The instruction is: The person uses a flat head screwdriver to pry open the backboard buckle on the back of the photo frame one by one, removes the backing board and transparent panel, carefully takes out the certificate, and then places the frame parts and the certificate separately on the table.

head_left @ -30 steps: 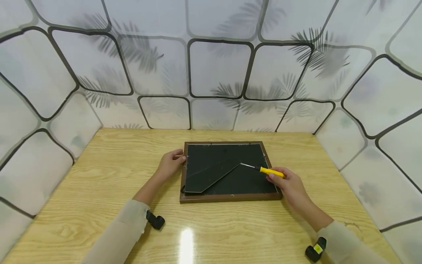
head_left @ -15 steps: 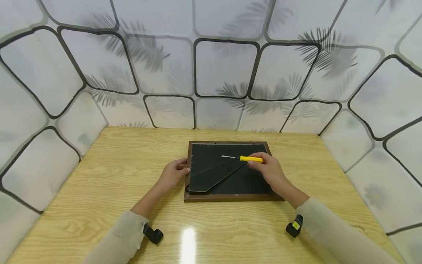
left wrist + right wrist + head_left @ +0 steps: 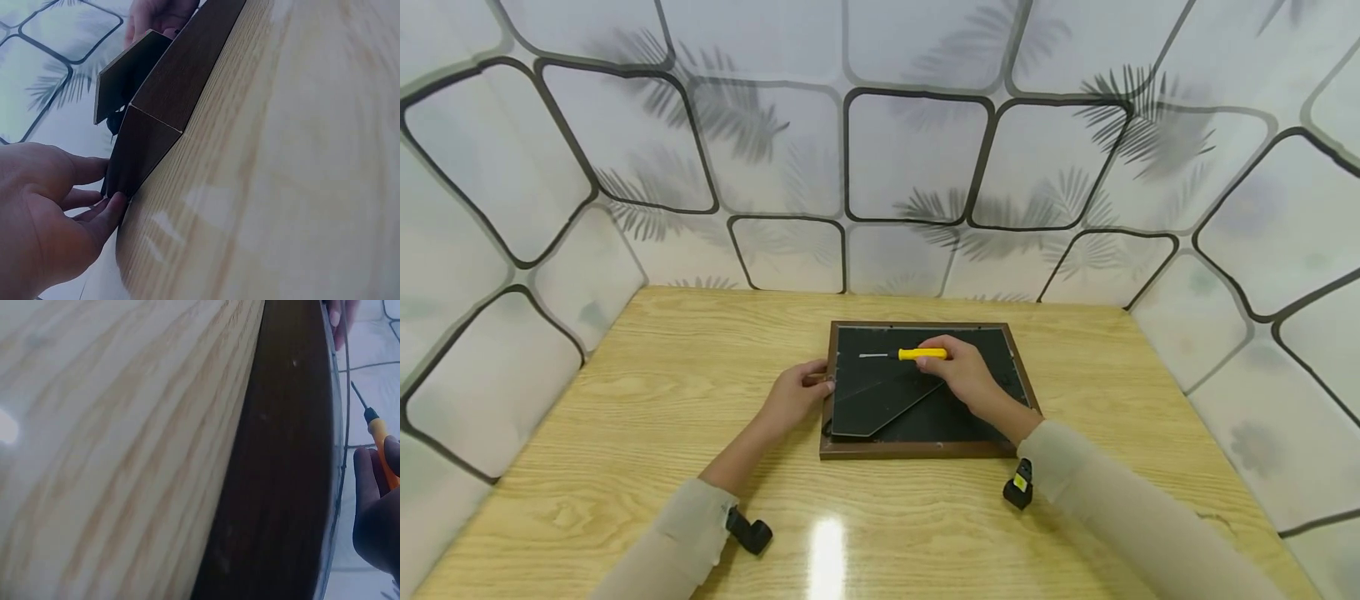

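Note:
A brown picture frame (image 3: 917, 450) lies on the table with its black backing board (image 3: 985, 417) up. A black easel stand (image 3: 880, 406) slants across that board. At the frame's left side, my left hand (image 3: 793, 398) grips the edge between thumb and fingers; the left wrist view shows this hand (image 3: 56, 212) at the frame's corner (image 3: 140, 140). My right hand (image 3: 966, 375) holds a yellow-handled screwdriver (image 3: 921, 354) above the backing, its metal tip pointing left. In the right wrist view the screwdriver (image 3: 377, 428) shows past the frame's near side.
A light wood-grain table (image 3: 662, 375) carries the frame. Patterned curtain walls (image 3: 917, 158) close in the back and both sides. A small black wrist camera (image 3: 751, 533) sits on the left sleeve, another wrist camera (image 3: 1018, 487) on the right one.
My right hand has moved left with the screwdriver, from the frame's right edge to over the backing board. My left hand keeps its hold on the frame's left side.

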Tool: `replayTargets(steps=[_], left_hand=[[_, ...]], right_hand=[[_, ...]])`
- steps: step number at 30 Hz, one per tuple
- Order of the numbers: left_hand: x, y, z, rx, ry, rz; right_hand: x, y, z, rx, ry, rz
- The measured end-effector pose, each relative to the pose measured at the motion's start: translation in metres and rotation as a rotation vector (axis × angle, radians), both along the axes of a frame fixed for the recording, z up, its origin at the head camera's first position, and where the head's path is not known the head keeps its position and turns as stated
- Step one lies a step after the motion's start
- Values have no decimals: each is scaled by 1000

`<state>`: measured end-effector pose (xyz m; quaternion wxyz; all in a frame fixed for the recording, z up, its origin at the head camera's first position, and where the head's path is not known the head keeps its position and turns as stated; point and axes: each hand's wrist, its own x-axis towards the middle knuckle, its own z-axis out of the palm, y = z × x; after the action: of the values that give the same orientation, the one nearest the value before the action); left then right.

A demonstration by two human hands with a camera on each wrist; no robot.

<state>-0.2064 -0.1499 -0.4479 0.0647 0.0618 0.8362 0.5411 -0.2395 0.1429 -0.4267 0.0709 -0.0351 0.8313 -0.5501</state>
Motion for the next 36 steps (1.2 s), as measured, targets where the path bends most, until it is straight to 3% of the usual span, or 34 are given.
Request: replayTargets(steps=[15, 36], left_hand=[[1, 1, -1, 6, -5, 4], [1, 1, 0, 28, -2, 0]], right_hand=[[-7, -19, -16, 26, 14, 33], [-10, -27, -17, 119, 55, 75]])
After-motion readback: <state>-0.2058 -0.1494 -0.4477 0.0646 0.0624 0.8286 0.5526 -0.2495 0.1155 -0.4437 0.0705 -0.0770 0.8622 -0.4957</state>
